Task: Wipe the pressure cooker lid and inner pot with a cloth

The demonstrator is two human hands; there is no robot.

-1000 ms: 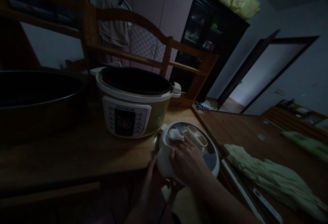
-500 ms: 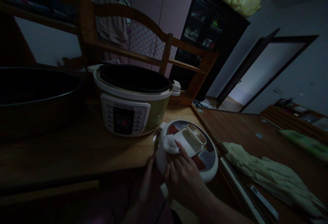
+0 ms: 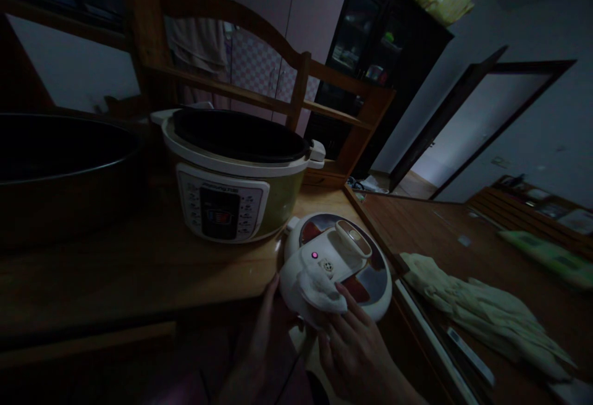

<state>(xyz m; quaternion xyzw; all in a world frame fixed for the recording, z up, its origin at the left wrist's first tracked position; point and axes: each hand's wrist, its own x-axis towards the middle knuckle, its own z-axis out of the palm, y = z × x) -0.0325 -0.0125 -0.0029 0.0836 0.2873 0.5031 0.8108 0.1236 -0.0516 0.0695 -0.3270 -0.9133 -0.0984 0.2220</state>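
The electric pressure cooker lid, white-rimmed with a dark patterned top and a raised handle, lies at the wooden table's right end, its near edge jutting past the table edge. My right hand presses a folded white cloth on the near part of the lid, fingers closed round the cloth. At the lid's near left edge is my left hand, steadying the rim; its fingertips are partly hidden under it. Behind the lid stands the green and white pressure cooker body, open at the top, with a control panel in front.
A large dark pot stands on the left of the wooden table. A wooden rack rises along the back. To the right, a pale green cloth lies on a brown surface beside a thin white object.
My right hand has drawn the white cloth toward me across the lid, uncovering a small pink spot and a round vent. My left hand stays at the rim.
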